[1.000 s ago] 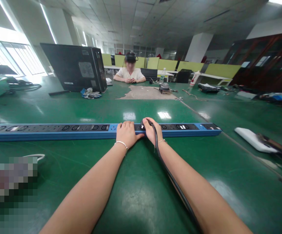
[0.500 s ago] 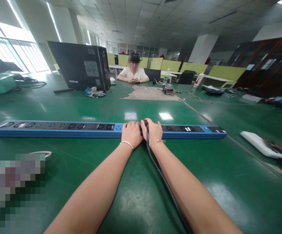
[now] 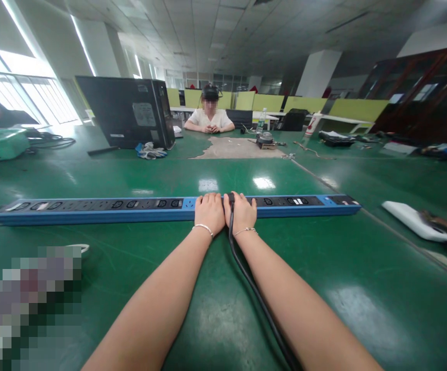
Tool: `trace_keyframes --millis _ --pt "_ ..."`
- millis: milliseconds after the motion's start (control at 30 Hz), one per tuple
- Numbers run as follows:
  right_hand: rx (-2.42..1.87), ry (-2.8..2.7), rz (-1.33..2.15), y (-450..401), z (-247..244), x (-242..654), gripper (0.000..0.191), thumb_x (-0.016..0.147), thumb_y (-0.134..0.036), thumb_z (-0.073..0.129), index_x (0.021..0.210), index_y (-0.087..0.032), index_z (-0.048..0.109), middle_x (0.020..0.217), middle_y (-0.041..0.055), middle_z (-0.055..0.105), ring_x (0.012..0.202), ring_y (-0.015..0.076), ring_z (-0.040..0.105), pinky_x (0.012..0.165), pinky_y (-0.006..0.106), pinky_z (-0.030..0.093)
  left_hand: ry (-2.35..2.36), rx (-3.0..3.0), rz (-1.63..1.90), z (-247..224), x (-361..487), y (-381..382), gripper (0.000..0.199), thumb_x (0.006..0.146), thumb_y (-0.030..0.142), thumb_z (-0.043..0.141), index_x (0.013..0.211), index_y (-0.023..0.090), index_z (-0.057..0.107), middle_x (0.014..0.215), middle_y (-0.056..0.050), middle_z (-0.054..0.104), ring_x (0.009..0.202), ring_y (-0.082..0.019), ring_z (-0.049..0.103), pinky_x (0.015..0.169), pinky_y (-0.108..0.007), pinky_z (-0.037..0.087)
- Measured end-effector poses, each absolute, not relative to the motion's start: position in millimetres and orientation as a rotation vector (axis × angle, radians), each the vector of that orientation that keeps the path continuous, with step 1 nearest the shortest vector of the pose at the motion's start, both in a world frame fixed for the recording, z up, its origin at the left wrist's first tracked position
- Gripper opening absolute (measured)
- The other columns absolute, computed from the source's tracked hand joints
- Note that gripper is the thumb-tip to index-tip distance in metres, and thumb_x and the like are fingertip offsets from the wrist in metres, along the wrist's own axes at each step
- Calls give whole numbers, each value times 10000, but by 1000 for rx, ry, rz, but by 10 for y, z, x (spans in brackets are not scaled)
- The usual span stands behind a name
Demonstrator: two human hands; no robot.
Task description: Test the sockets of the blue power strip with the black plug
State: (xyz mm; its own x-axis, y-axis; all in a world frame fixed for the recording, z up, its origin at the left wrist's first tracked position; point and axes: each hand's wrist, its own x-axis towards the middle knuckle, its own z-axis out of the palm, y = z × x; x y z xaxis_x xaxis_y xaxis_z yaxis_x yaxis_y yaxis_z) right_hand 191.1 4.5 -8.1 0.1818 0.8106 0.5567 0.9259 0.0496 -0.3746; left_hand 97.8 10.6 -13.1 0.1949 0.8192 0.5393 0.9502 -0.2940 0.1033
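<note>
Forearms (image 3: 161, 288) slant inward from the bottom edge of the frame to its centre, where the left hand (image 3: 210, 214) lies palm down across a blue-and-black power strip (image 3: 92, 212), fingers together, though whether it grips cannot be told, and the right hand (image 3: 244, 214), just beside it, pinches a black plug (image 3: 231, 198) between thumb and fingers over the strip. A black cord (image 3: 252, 283) runs from the plug to the bottom edge, while the strip spans mid-frame on a green table (image 3: 138, 178), with a computer case (image 3: 126, 113) at upper left.
</note>
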Motion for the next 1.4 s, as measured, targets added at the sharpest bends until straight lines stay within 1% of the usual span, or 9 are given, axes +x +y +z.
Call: trace_keyframes --millis 133,300,467,700,900,1067,1233,1300,1400 --pt "-1752 -1721 -175 13 -81 1969 461 928 -417 333 1201 -141 580 1157 129 637 1185 257 502 1028 435 268 -1691 -2232 -766 -97 994 76 436 920 280 254 1259 128 481 1187 -126 606 1118 -241 511 972 -395 303" --pt "-1736 -1864 -136 -22 -11 2087 455 931 -414 330 1254 -171 539 1208 105 613 1205 252 483 1020 418 292 -1676 -2365 -784 14 975 9 468 906 301 308 1367 242 360 1238 -65 595 1152 -196 509 974 -360 331" --pt "-1677 -1978 -102 -64 -4 2196 431 909 -357 384 1305 -219 484 1269 53 577 1241 237 444 1040 419 279 -1615 -2477 -800 68 919 11 418 866 310 414 1281 277 446 1185 -19 632 1080 -179 565 927 -332 392" --pt "-1609 -2113 -86 -80 -35 2330 523 848 -263 422 1367 -198 414 1353 45 501 1272 225 404 1070 413 256 -1631 -2529 -765 83 894 34 473 803 355 526 1268 282 472 1176 -18 639 1074 -195 574 944 -340 395" --pt "-1568 -2138 -141 -75 -89 2363 622 774 -153 439 1391 -174 368 1371 48 480 1291 217 373 1081 405 229 -1648 -2527 -786 120 926 67 401 824 375 497 1217 298 518 1101 -7 673 1008 -198 609 895 -347 425" --pt "-1560 -2117 -181 -78 -144 2326 602 790 -170 429 1387 -131 361 1377 71 470 1298 221 355 1081 399 210 -1719 -2428 -840 94 1036 94 271 861 306 449 1097 280 578 969 -9 704 923 -194 638 826 -323 447" --pt "-1588 -2091 -181 -70 -156 2289 587 799 -186 413 1376 -90 367 1393 100 445 1301 236 347 1081 406 192 -1754 -2408 -886 66 1099 77 272 868 232 418 1093 245 569 931 -23 701 896 -184 635 834 -315 442" --pt "-1593 -2092 -191 -64 -158 2287 610 780 -179 426 1378 -85 360 1394 104 444 1301 236 346 1080 408 192 -1785 -2406 -992 83 1111 71 270 874 252 419 1106 235 556 947 -29 695 892 -178 631 826 -304 449" --pt "-1598 -2114 -220 -62 -159 2291 654 741 -162 450 1383 -86 352 1389 102 450 1303 238 338 1079 413 190 -1840 -2300 -1369 136 1126 72 302 891 329 412 1155 221 511 1015 -34 676 898 -161 623 812 -276 464"
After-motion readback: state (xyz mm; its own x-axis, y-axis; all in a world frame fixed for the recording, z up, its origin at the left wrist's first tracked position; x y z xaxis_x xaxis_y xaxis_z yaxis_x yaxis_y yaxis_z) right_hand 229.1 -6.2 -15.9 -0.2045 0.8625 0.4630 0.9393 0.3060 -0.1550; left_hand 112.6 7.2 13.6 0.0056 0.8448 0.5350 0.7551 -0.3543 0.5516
